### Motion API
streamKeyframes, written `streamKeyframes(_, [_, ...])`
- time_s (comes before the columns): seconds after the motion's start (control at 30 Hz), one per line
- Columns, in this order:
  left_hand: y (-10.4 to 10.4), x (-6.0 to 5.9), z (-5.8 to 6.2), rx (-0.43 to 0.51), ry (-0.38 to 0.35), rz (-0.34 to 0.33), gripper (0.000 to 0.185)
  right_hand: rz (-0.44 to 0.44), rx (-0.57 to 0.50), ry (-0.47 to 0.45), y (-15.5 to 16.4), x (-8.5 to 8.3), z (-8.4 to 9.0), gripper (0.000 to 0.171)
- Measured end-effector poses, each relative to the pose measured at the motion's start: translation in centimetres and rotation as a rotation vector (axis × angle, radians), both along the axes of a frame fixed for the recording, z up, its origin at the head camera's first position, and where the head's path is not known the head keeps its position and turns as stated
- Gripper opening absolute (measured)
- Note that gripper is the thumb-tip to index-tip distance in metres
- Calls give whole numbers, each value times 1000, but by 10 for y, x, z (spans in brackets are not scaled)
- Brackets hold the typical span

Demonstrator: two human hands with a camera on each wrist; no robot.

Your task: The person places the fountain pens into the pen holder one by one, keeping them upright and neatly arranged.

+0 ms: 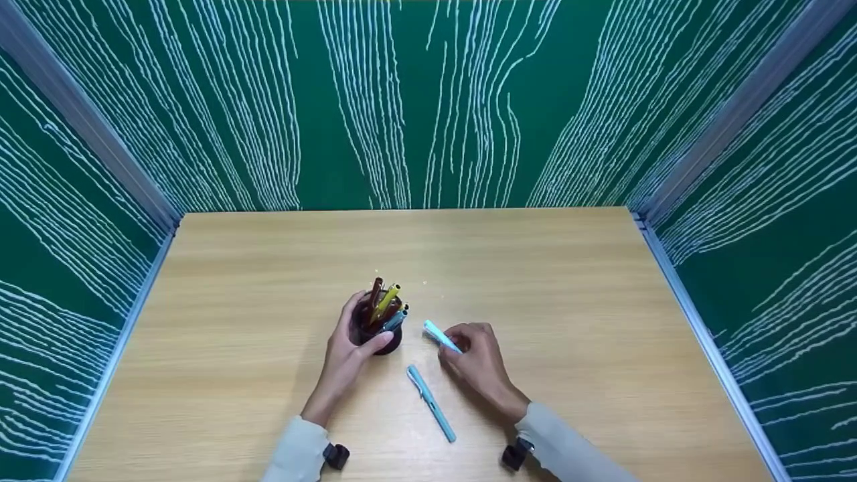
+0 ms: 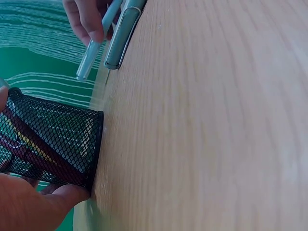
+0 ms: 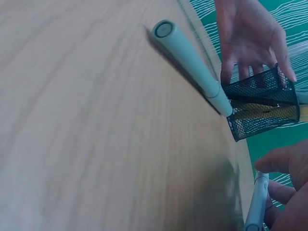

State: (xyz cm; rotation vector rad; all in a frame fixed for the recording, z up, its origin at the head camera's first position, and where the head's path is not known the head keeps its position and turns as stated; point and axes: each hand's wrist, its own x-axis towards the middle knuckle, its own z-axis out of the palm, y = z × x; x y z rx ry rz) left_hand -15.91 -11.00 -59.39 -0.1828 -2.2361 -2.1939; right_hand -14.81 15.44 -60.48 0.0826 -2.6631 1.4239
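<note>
The right hand [image 1: 479, 361] was pinched round a light-blue pen [image 1: 442, 336] just right of the mesh pen holder [image 1: 378, 328] — its tip aimed holder-ward — while the holder was gripped by the left hand [image 1: 348, 355], a second blue pen [image 1: 432, 404] lying nearby.

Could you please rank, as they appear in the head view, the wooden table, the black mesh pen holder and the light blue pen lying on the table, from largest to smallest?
1. Light wooden table.
2. Light blue pen lying on the table: longest, though slim.
3. Black mesh pen holder: shorter but wider, and partly hidden by the left hand, so these two are close.
</note>
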Motion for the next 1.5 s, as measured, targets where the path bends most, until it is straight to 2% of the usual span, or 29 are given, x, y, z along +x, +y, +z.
streamKeyframes(0.57, [2, 1, 2, -1, -13, -1, 95, -41, -114, -49, 19, 7, 20, 19])
streamKeyframes(0.93, [2, 1, 2, 5, -15, 2, 92, -50, -133, 17, 25, -2, 33, 15])
streamKeyframes(1.1, [1, 2, 1, 7, -19, 1, 94, -46, -178, 26, 29, -6, 42, 15])
streamKeyframes(1.5, [2, 0, 0, -18, -27, 18, 94, -61, -190, 41, 34, -15, 61, 18])
